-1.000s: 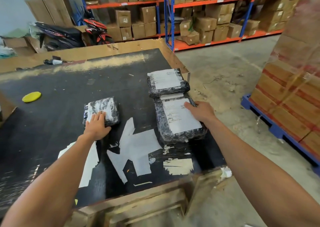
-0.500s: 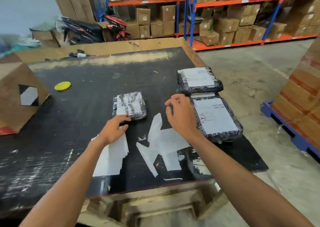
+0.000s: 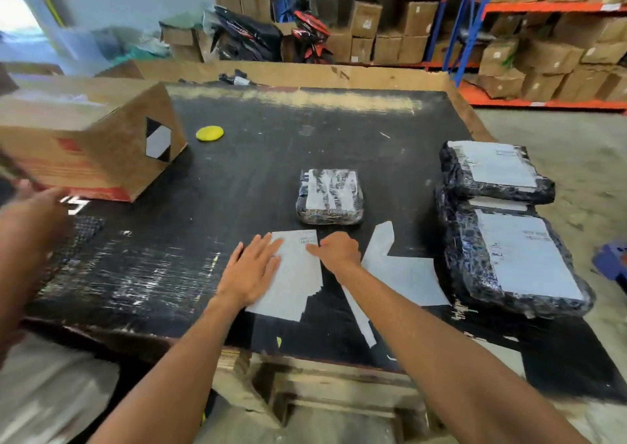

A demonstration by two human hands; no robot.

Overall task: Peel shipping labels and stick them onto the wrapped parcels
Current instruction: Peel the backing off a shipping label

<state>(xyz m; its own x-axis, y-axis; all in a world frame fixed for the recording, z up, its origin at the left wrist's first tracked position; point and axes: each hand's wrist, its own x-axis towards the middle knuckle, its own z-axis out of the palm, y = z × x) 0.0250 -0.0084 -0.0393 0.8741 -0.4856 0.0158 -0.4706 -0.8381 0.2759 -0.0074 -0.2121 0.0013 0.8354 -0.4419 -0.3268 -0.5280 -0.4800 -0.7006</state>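
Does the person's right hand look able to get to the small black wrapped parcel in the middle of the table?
Probably yes. The right hand pinches the white label stack just in front of the small black wrapped parcel, and only bare black tabletop lies between them.

On the desk (image 3: pixel 271 158), unlabelled parcel (image 3: pixel 330 196) at centre: label stack (image 3: pixel 295 284) just before it under both hands, two labelled parcels (image 3: pixel 502 240) to its right, cardboard box (image 3: pixel 91 141) well left, round pad (image 3: pixel 209 133) behind-left.
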